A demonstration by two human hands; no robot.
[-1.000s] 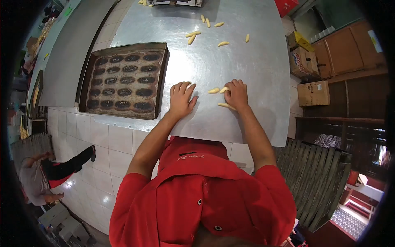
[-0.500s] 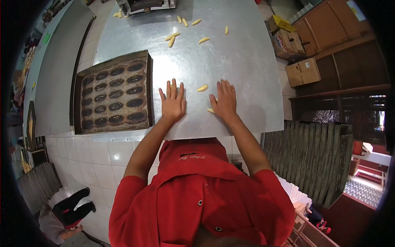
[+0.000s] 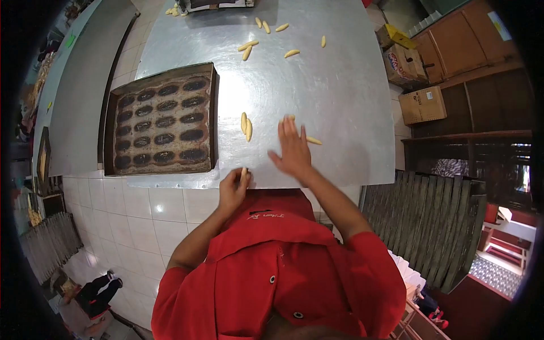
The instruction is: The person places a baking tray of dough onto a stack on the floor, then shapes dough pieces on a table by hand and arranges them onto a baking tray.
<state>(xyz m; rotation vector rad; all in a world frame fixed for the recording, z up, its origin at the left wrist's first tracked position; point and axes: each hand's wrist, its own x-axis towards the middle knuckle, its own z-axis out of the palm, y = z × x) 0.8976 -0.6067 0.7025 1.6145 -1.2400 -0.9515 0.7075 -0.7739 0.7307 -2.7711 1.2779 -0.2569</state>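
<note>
Dark metal tray [image 3: 213,113]: at the left part of the counter [image 3: 351,102], rows of dark oval patches across its base.
Small heap [image 3: 175,11]: pale yellow, at the far left edge, just beside a dark-and-silver object [image 3: 218,4].
Left hand [image 3: 231,191]: near the front edge, fingers clamped on a short yellow piece [image 3: 244,173].
Close pair [image 3: 249,131]: yellow, slender, side by side, between tray and right hand [image 3: 295,153].
Far pieces [image 3: 247,52]: scattered well beyond both hands, some touching or nearly so, others apart.
Right hand: palm down, held flat, fingers extended, thumb apart; a yellow tip [image 3: 292,117] showing at the fingertips, mostly hidden; contact hard to tell.
Slim piece [image 3: 314,140]: yellow, just to the right of the right hand.
Cardboard boxes [image 3: 423,106]: beyond the counter's right edge.
</note>
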